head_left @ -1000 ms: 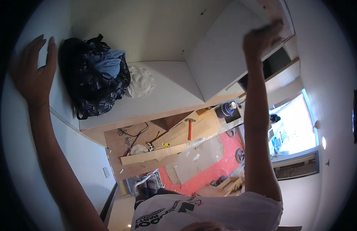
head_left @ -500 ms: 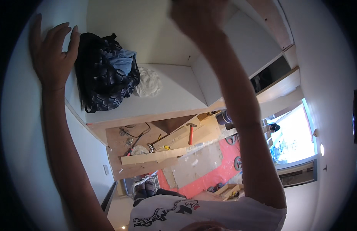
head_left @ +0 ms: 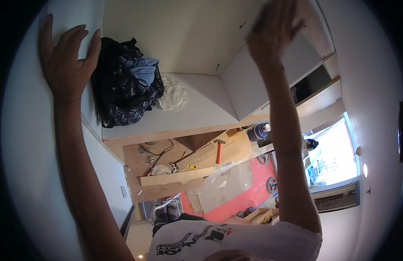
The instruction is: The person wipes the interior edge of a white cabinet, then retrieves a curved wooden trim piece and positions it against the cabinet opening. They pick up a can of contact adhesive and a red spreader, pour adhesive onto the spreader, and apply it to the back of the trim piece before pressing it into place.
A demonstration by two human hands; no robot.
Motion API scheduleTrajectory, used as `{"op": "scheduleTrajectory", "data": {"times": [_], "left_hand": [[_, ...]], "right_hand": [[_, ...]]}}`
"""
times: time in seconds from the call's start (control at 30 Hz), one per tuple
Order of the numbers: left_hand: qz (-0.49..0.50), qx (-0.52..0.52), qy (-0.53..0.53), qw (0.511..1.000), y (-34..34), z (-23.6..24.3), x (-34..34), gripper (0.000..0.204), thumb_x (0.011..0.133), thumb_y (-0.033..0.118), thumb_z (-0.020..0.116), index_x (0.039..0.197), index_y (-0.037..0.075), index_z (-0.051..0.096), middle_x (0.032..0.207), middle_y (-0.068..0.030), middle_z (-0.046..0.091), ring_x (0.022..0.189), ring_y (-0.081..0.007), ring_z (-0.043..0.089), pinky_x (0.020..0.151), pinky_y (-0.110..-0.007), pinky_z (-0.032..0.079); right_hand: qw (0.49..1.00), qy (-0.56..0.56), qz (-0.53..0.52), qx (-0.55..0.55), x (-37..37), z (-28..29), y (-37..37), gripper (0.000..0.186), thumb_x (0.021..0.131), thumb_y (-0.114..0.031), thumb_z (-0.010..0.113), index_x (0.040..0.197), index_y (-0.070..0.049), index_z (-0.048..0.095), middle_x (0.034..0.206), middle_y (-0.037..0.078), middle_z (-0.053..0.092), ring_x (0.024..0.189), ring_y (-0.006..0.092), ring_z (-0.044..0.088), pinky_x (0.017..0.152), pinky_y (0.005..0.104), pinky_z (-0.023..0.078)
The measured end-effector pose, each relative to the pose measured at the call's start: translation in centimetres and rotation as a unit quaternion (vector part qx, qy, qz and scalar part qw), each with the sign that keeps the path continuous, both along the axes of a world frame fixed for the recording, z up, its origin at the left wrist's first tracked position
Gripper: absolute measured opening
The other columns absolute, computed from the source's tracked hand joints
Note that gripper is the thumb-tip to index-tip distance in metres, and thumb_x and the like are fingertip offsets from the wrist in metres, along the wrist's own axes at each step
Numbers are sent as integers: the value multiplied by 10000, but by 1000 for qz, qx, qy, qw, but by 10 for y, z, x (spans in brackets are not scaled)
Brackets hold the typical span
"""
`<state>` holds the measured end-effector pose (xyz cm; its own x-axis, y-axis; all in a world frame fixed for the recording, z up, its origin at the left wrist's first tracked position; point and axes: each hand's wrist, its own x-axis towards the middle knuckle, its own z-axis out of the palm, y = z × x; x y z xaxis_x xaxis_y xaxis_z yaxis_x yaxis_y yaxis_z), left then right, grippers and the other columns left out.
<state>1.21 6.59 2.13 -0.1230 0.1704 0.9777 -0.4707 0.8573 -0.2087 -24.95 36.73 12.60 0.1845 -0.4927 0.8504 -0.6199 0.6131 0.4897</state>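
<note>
My left hand (head_left: 71, 65) rests against the white side panel (head_left: 25, 130) at the left, its fingers spread and nothing in them. High at the right, my right hand (head_left: 273, 41) is raised before the cabinet's pale back panel (head_left: 179, 30). Motion smears its fingers; a dark patch along its left edge looks like something held flat under them, too blurred to name. Beside my left hand, a black patterned bag (head_left: 127, 93) with blue cloth (head_left: 145, 69) showing at its opening stands on the white shelf (head_left: 201, 100). A crumpled whitish bundle (head_left: 173, 93) lies against the bag.
Below the shelf, a hammer (head_left: 219, 151) with a red handle lies on wooden boards (head_left: 177, 177). A dark blue flask-like container (head_left: 258, 132) stands near them. Red sheeting (head_left: 227, 204) covers part of the floor. A bright window (head_left: 334, 152) is at the right.
My right hand has swept right and slightly down from the top middle. My left hand stays on the side panel. The view has shifted slightly.
</note>
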Motion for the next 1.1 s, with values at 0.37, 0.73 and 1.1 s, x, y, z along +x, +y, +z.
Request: {"op": "scheduleTrajectory", "data": {"times": [0.37, 0.73, 1.1], "left_hand": [[-35, 1, -6, 999, 3, 1, -5, 225, 804, 236, 848, 941, 99, 733, 1028, -16, 752, 1355, -372, 472, 1135, -548, 358], [-39, 4, -9, 999, 3, -1, -4, 226, 812, 230, 843, 928, 89, 711, 1030, -23, 750, 1354, -400, 473, 1142, -568, 342], [-78, 26, -3, 997, 19, 2, -10, 233, 782, 258, 858, 847, 115, 685, 955, -9, 726, 1180, -213, 650, 1123, -563, 305]], "right_hand": [[999, -13, -37, 20, 7, 0, 17, 717, 865, -102, 480, 1527, 64, 263, 1588, 308, 259, 1481, 524, 188, 1153, 701, 149], [986, -98, 118, 59, 88, 15, -77, 684, 906, 32, 456, 1556, -9, 249, 1624, 248, 198, 1513, 420, 175, 1231, 591, 113], [997, 2, 64, -32, 16, 4, -28, 799, 804, -108, 626, 1498, 103, 292, 1547, 327, 302, 1483, 485, 201, 1200, 619, 139]]}}
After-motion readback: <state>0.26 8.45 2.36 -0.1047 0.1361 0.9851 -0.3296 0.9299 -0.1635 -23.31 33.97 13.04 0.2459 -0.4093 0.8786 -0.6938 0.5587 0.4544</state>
